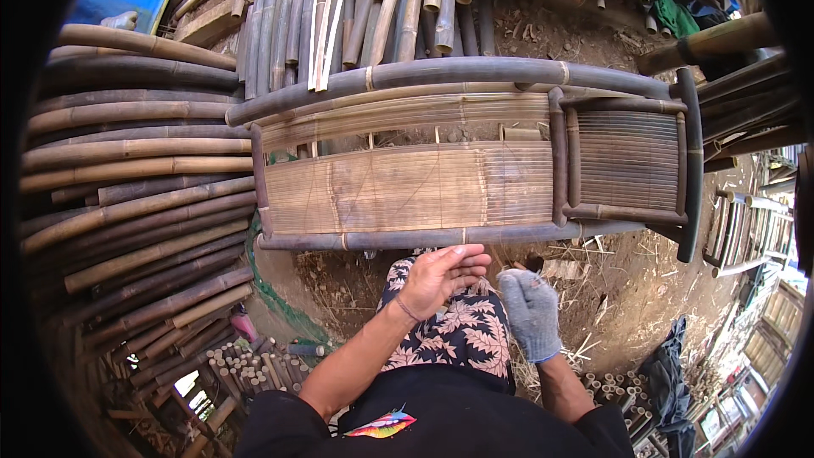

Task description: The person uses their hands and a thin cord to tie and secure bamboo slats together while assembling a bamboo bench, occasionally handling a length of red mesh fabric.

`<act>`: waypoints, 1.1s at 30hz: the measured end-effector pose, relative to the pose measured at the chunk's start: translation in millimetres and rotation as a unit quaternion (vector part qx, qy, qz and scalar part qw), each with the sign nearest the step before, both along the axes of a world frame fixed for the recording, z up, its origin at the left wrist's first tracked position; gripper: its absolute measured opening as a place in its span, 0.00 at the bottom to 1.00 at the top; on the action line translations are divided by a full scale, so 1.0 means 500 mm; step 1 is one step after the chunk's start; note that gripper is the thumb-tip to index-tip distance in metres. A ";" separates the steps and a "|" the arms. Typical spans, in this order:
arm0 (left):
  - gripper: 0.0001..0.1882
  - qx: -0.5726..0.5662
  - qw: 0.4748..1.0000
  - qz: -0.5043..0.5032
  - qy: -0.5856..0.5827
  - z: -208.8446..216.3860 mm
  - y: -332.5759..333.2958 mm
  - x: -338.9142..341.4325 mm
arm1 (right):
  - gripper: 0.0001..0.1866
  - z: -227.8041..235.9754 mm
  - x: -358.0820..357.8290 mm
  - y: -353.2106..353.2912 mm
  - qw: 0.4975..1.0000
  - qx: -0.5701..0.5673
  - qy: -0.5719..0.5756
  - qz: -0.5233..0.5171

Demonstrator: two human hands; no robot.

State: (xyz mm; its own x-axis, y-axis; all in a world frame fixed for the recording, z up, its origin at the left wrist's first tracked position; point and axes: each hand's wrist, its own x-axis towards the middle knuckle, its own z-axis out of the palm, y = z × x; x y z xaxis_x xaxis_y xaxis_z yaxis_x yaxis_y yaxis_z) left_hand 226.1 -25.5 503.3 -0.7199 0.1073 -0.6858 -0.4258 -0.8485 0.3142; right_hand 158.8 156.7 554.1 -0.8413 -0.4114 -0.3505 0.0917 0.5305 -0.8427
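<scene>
Near the edge of the slatted brown bamboo frame (407, 191), the bare left hand (441, 278) lies loosely unclenched; the grey-gloved right hand (531, 312) curls, grip unclear.

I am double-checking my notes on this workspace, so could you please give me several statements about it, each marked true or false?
1. The person's right hand wears a grey fabric glove. True.
2. The person's left hand wears a matching glove. False: it is bare.
3. A long brown bamboo bench with a slatted seat lies beyond both hands. True.
4. The dark, slatted, rectangular bamboo panel is at the bench's left end. False: it is at the right end.
5. Thin, pale, straight strips lie over round bamboo poles beyond the bench. True.
6. The person's shirt is plain white. False: it is black with a multicoloured print.
</scene>
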 end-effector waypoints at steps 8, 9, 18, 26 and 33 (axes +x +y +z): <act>0.21 0.036 0.997 0.058 -0.048 -0.023 0.001 -0.002 | 0.08 -0.041 0.067 -0.037 0.993 0.056 0.039 0.096; 0.21 0.035 0.996 0.072 -0.048 -0.027 -0.007 0.000 | 0.08 -0.047 0.070 -0.040 0.990 0.060 0.052 0.116; 0.17 -0.089 0.989 0.118 -0.003 -0.029 -0.095 -0.051 | 0.16 -0.100 0.139 0.007 0.918 0.145 -0.030 0.369; 0.16 -0.095 0.985 0.144 0.032 -0.022 -0.116 -0.074 | 0.21 -0.186 0.175 0.073 0.860 0.247 -0.150 0.419; 0.16 -0.119 0.966 0.219 0.076 -0.030 -0.173 -0.114 | 0.22 -0.326 0.241 0.250 0.878 0.271 -0.153 0.363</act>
State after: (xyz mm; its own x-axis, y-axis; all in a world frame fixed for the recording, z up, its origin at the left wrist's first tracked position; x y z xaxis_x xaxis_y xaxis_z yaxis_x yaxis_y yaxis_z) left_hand 169.1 -112.1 488.2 -0.7543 -0.3776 -0.5370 0.0230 -0.8328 0.5532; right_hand 279.3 281.7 391.3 -0.2576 -0.5034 -0.8247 -0.2586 0.8583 -0.4432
